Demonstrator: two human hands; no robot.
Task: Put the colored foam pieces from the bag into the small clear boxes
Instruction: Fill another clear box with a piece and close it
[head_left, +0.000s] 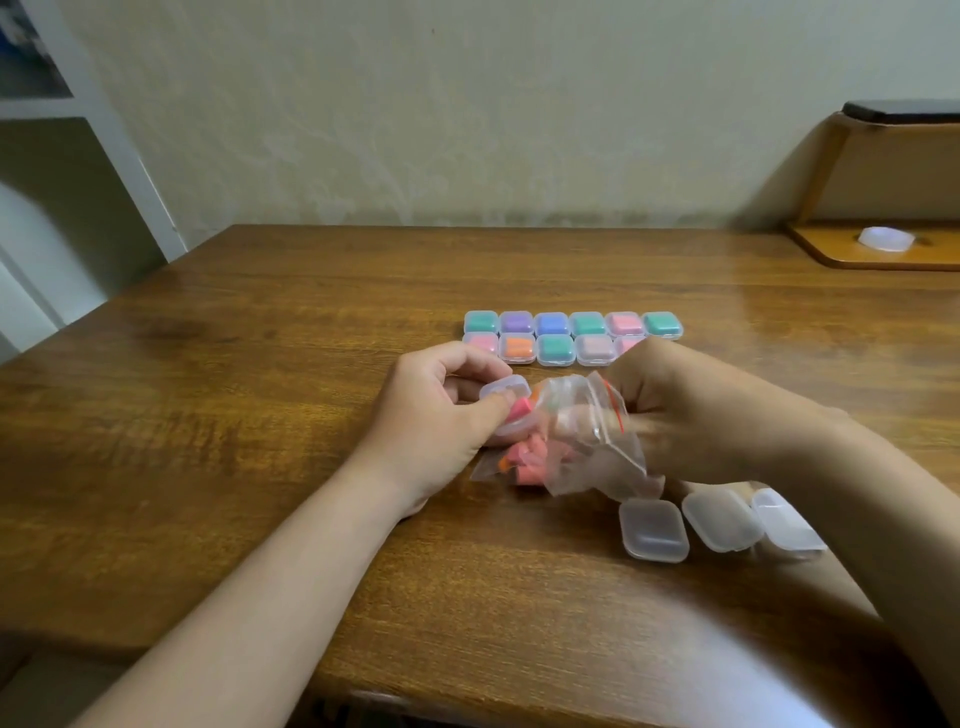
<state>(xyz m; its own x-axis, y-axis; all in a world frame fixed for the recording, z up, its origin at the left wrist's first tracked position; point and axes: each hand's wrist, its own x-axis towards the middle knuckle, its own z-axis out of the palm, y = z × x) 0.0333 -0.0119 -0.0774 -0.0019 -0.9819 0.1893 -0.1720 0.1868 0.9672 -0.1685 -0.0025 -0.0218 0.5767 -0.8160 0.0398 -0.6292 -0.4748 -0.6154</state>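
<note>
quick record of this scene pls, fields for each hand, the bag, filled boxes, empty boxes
left hand: grips an open clear box, a pink piece between its halves
right hand: pinches the bag near its red zip
bag contents: pink and orange pieces
filled boxes: two closed rows at the far side of the table; back row six, front row partly hidden by the right hand
empty boxes: three, beside the right forearm
</note>
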